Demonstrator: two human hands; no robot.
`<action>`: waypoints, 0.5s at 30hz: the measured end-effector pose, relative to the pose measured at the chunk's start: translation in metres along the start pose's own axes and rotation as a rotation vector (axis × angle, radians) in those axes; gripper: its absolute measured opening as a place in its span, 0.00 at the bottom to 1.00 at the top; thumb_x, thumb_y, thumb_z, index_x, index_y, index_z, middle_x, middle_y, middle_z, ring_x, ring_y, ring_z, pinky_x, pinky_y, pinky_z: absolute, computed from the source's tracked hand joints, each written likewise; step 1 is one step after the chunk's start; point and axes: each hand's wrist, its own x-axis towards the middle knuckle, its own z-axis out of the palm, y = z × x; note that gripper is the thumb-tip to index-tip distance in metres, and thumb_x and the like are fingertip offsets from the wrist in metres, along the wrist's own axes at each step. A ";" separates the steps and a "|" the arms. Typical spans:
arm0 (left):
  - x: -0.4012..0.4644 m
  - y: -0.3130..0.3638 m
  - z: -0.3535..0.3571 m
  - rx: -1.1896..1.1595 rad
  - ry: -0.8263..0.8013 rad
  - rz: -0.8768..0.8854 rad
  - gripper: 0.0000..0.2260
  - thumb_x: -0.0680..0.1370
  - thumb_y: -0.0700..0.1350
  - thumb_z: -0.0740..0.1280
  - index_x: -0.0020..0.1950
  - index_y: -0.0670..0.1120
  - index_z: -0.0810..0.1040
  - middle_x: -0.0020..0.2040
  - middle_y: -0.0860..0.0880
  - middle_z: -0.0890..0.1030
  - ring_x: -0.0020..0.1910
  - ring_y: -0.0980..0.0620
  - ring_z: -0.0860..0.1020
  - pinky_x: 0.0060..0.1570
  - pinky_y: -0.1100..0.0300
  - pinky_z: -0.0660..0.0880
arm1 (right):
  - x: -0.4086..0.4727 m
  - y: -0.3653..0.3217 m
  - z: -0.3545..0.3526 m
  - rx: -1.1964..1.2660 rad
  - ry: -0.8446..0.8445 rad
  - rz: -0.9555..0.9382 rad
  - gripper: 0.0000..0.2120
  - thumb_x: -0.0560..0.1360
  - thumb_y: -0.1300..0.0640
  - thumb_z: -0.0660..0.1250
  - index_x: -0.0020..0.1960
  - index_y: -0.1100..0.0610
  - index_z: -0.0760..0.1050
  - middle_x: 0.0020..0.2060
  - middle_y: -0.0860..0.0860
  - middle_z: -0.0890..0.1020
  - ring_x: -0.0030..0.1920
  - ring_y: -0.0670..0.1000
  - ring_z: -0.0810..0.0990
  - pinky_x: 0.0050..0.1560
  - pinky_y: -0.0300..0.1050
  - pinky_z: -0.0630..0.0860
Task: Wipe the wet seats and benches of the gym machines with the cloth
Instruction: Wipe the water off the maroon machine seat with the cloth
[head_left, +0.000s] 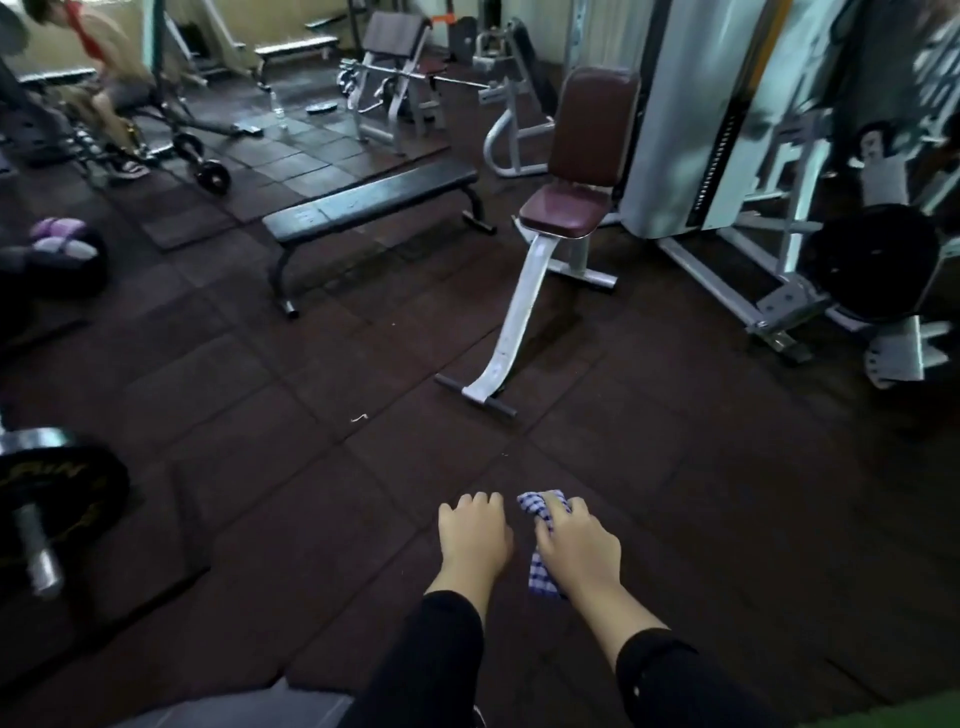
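Observation:
My right hand (576, 540) grips a blue-and-white checked cloth (543, 571), which sticks out in front of the fingers and hangs below the palm. Beside it my left hand (475, 532) is held out with its fingers curled under and nothing in it. Both hands hover over the dark floor, well short of the machines. Ahead stands a maroon padded seat (563, 210) with an upright backrest (597, 127) on a white frame. To its left lies a flat black bench (369, 200).
A white weight-stack machine (691, 114) stands right of the seat, with a black roller pad (872, 260). A loaded barbell (47, 499) lies at the left edge. Another person sits on a machine at the far left. A preacher bench (395, 41) and further benches stand at the back.

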 end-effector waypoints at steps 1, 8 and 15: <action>0.019 0.001 -0.008 0.014 -0.003 0.021 0.13 0.81 0.48 0.56 0.64 0.47 0.70 0.62 0.49 0.75 0.64 0.47 0.71 0.60 0.49 0.65 | 0.015 0.002 -0.003 -0.001 0.008 0.021 0.20 0.79 0.46 0.55 0.70 0.47 0.65 0.57 0.51 0.74 0.53 0.53 0.78 0.39 0.45 0.70; 0.145 0.043 -0.045 0.067 -0.012 0.171 0.13 0.81 0.50 0.57 0.64 0.47 0.70 0.62 0.48 0.75 0.63 0.47 0.72 0.58 0.49 0.66 | 0.125 0.038 -0.024 0.033 0.060 0.173 0.20 0.79 0.46 0.55 0.69 0.48 0.66 0.57 0.51 0.74 0.52 0.54 0.78 0.38 0.44 0.68; 0.298 0.119 -0.080 0.064 -0.026 0.207 0.13 0.81 0.50 0.57 0.63 0.47 0.69 0.63 0.48 0.74 0.65 0.46 0.71 0.59 0.49 0.66 | 0.272 0.118 -0.050 0.018 0.056 0.236 0.20 0.80 0.46 0.55 0.70 0.47 0.65 0.57 0.51 0.74 0.53 0.53 0.78 0.40 0.44 0.70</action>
